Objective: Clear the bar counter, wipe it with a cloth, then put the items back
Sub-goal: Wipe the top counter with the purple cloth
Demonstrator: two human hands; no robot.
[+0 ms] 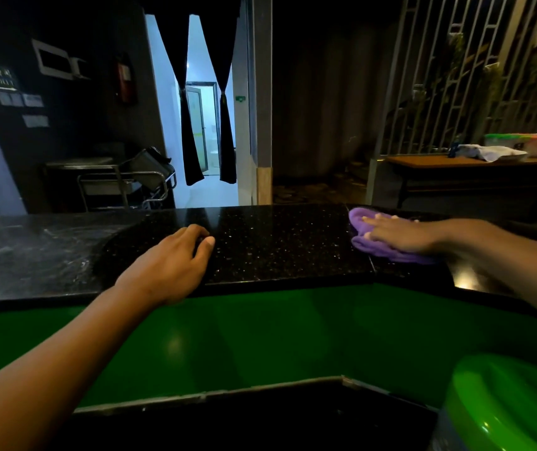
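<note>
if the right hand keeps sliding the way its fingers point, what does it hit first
Probably nothing. The right hand lies flat on the purple cloth, fingers pointing left along the black counter. That stretch looks bare; the left hand sits nearer the front edge, likely off the line.

Possibly "TOILET" on a dark wall sign [4, 80], other wall notices [21, 99] too blurred.

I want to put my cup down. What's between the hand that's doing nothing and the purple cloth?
Only bare black counter between the left hand and purple cloth, in the head view.
</note>
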